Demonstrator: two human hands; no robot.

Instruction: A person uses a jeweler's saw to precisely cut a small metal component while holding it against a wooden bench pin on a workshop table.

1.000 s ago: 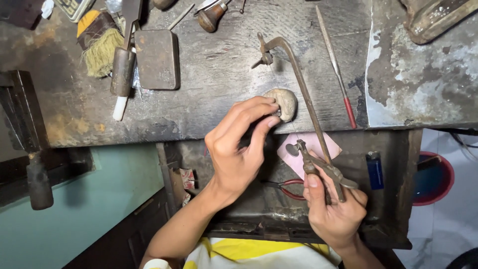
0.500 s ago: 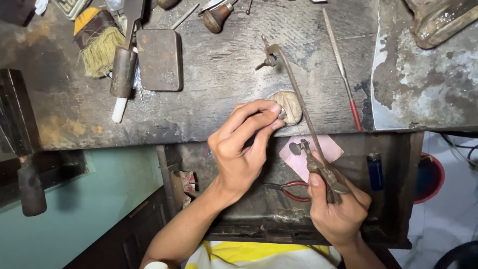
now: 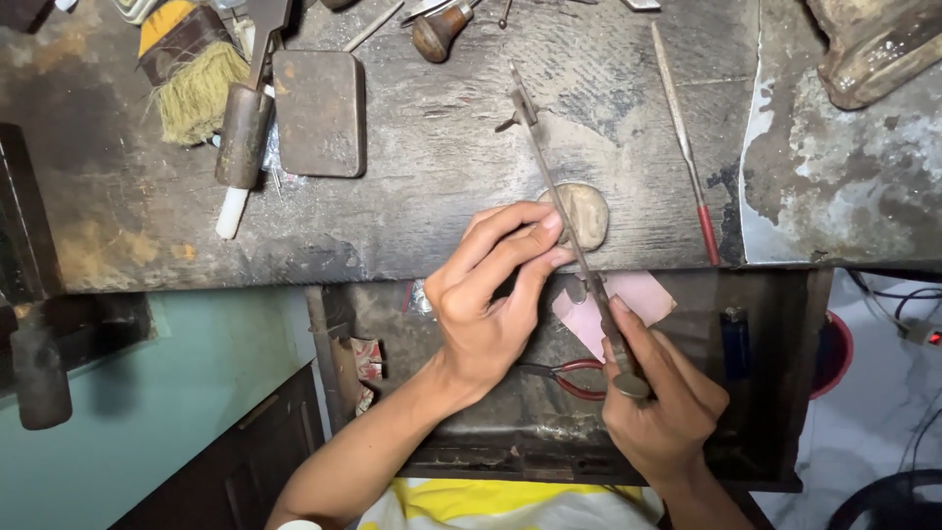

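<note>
Centre frame: right hand is wrapped around the handle of a thin metal saw frame angled up over the worn wooden bench. Left hand has its fingers pinched on something small against the rounded wooden bench peg; can't tell what it is.

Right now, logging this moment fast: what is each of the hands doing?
Left hand: fingertips pinched closed on something small at the bench edge; what it is cannot be told.
Right hand: closed on the saw frame handle.

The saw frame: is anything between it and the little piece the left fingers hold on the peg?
Nothing visible is in the way. The saw frame held by the right hand runs right beside the left hand fingertips at the bench peg; the tiny piece itself is hidden.
</note>
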